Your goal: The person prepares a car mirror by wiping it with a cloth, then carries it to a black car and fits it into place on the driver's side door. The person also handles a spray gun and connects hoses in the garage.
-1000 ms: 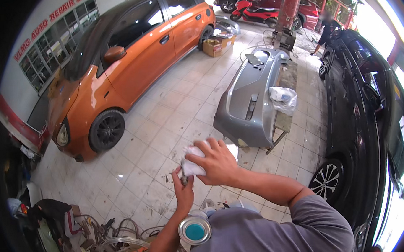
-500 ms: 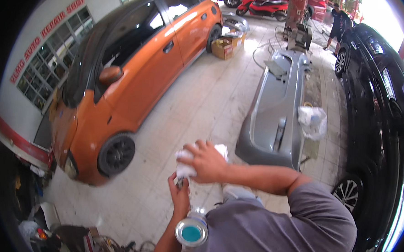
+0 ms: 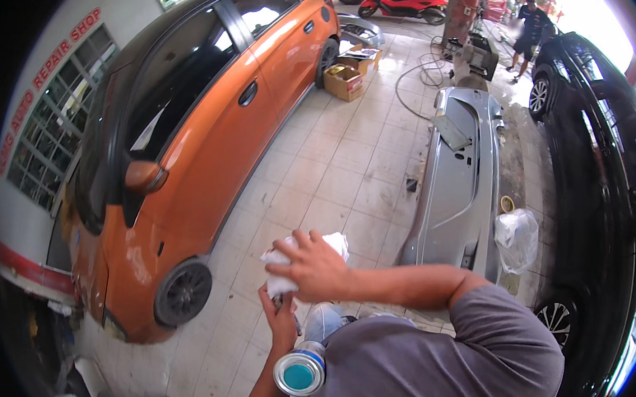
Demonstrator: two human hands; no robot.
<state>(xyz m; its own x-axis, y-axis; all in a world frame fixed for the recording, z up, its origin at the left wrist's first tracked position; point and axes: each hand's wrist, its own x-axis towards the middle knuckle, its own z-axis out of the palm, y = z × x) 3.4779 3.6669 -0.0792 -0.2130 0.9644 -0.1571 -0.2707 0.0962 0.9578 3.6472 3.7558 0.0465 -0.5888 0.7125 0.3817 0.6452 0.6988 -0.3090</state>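
My right hand [image 3: 314, 265] is closed over a crumpled white cloth [image 3: 281, 281], its fingers bent across the top. Just below, my left hand [image 3: 281, 317] has its fingers wrapped round a dark, metallic tool [image 3: 278, 301], mostly hidden by the cloth and fingers. The cloth touches the tool's upper end. By my left forearm, against my grey shirt, is a round metal can [image 3: 298, 375] with a teal centre in its top; what supports it cannot be seen.
An orange car [image 3: 207, 139] stands on the left, a black car [image 3: 596, 148] on the right. A grey body panel [image 3: 445, 213] lies ahead, with a clear plastic bag [image 3: 516, 240] beside it. Cardboard boxes [image 3: 344, 83], a hose [image 3: 402, 97], and a person [image 3: 530, 36] are farther back.
The view has shifted, so the cars and panel sit differently in it. My right hand and the cloth have moved slightly left and down; both hands keep their hold.
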